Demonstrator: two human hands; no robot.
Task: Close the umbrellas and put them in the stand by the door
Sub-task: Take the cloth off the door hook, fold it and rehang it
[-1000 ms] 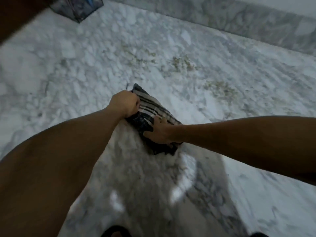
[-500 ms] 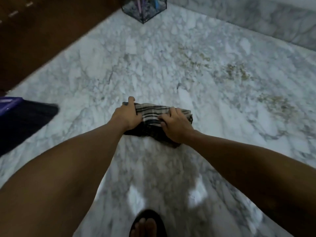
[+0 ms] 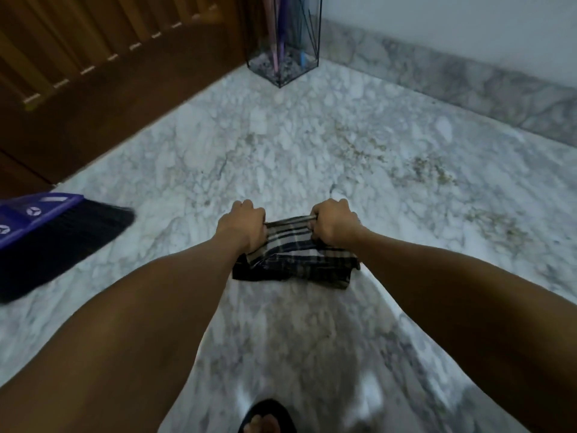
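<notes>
Swung round toward door: clear stand (image 3: 285, 42) came fully into view in corner, well apart. Left hand (image 3: 242, 225) and right hand (image 3: 334, 223) both fisted on folded plaid umbrella (image 3: 296, 260), held crosswise above floor. Probably carry next.

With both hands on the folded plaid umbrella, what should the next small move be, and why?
Probably carry it forward toward the clear stand by the door. Left hand and right hand grip the collapsed plaid umbrella, and the stand lies ahead.
</notes>
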